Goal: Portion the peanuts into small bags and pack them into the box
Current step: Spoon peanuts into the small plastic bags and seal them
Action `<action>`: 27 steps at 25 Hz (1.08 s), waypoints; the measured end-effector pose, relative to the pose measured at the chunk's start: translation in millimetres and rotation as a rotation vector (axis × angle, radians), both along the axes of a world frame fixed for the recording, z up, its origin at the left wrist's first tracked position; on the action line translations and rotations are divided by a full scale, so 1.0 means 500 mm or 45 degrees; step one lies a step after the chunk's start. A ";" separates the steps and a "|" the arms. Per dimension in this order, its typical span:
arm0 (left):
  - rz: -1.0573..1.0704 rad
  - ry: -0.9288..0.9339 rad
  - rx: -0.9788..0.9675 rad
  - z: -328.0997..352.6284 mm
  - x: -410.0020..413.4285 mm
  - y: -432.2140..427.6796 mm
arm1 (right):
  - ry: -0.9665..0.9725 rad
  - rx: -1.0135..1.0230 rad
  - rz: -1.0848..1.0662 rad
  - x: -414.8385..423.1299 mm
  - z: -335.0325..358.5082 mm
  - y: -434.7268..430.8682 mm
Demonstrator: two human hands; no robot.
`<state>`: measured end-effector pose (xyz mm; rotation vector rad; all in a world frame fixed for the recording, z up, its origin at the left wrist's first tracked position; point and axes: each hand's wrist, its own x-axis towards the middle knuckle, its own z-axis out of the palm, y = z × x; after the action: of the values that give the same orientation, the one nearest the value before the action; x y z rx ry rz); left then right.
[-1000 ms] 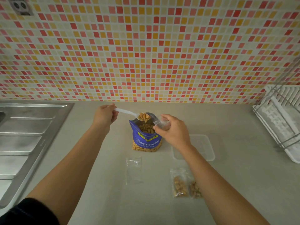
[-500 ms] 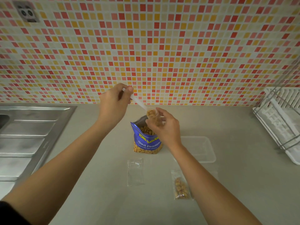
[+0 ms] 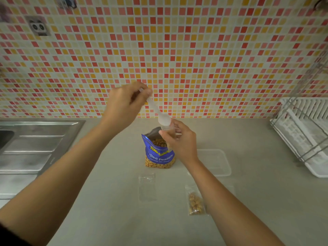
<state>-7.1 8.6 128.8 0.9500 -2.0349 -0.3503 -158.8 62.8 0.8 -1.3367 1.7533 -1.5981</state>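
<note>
L hand (image 3: 124, 105) pinches spoon (image 3: 156, 110), R hand (image 3: 181, 141) grips small bag (image 3: 167, 129) above open pack (image 3: 159, 155); label "TONG GARDEN", "...lted Peanuts"; box (image 3: 217, 163) just right of pack.

I saw the left hand (image 3: 124, 105) pinching the handle of a translucent white plastic spoon (image 3: 164, 119), raised and tilted so that its bowl met the mouth of a small clear plastic bag (image 3: 167, 129). The right hand (image 3: 181, 139) gripped that bag just above the open blue foil packet of salted peanuts (image 3: 159, 155), which stood upright on the grey countertop (image 3: 106, 210). Nearer me lay an empty flat clear bag (image 3: 147, 187) and, to its right, a small clear bag filled with peanuts (image 3: 195, 203). A shallow clear plastic box (image 3: 217, 162) sat right of the packet. I noted a steel sink (image 3: 35, 148) far left and a white dish rack (image 3: 305, 132) far right.
</note>
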 end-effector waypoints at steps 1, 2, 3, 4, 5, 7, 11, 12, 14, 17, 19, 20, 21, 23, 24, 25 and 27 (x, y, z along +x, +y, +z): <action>0.051 0.116 0.056 0.006 0.006 -0.005 | -0.016 0.035 -0.006 -0.012 -0.002 0.005; 0.092 0.213 0.115 0.004 0.010 -0.013 | -0.029 0.073 -0.015 -0.025 -0.004 0.010; 0.117 0.262 0.181 -0.008 0.011 -0.027 | -0.040 0.101 -0.031 -0.037 -0.007 0.014; 0.133 0.258 0.263 -0.032 0.008 -0.040 | -0.052 0.114 -0.050 -0.048 -0.010 0.019; 0.151 0.229 0.364 -0.065 0.001 -0.052 | -0.061 0.119 -0.070 -0.058 -0.012 0.024; 0.222 0.190 0.596 -0.147 -0.015 -0.067 | -0.071 0.130 -0.097 -0.071 -0.008 0.031; 0.316 0.048 0.864 -0.269 -0.030 -0.074 | -0.071 0.132 -0.083 -0.084 0.013 0.045; 0.330 -0.013 0.883 -0.281 -0.030 -0.074 | -0.072 0.128 -0.082 -0.086 0.016 0.049; 0.400 -0.134 0.834 -0.285 -0.025 -0.062 | -0.077 0.115 -0.084 -0.086 0.017 0.056; 0.390 0.026 0.420 -0.279 -0.016 0.000 | -0.085 0.108 -0.107 -0.084 -0.001 0.069; 0.157 0.125 0.516 -0.288 -0.024 0.074 | -0.130 0.108 -0.115 -0.079 -0.018 0.077; 0.011 0.143 0.729 -0.297 -0.033 0.111 | -0.151 0.117 -0.118 -0.074 -0.028 0.078; -0.131 0.205 0.961 -0.309 -0.041 0.138 | -0.167 0.128 -0.124 -0.068 -0.037 0.079; -0.336 0.396 1.250 -0.332 -0.055 0.167 | -0.190 0.179 -0.135 -0.053 -0.053 0.081; -0.376 0.464 1.295 -0.341 -0.061 0.170 | -0.202 0.211 -0.134 -0.047 -0.060 0.083; -0.379 0.498 1.318 -0.350 -0.064 0.169 | -0.223 0.238 -0.119 -0.042 -0.068 0.086; -0.341 0.531 1.354 -0.366 -0.065 0.171 | -0.320 0.248 -0.044 -0.040 -0.085 0.100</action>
<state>-39.6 93.9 -54.3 1.0519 -1.5143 -1.7283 -179.0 112.7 -41.6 -0.9754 1.7330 -1.4963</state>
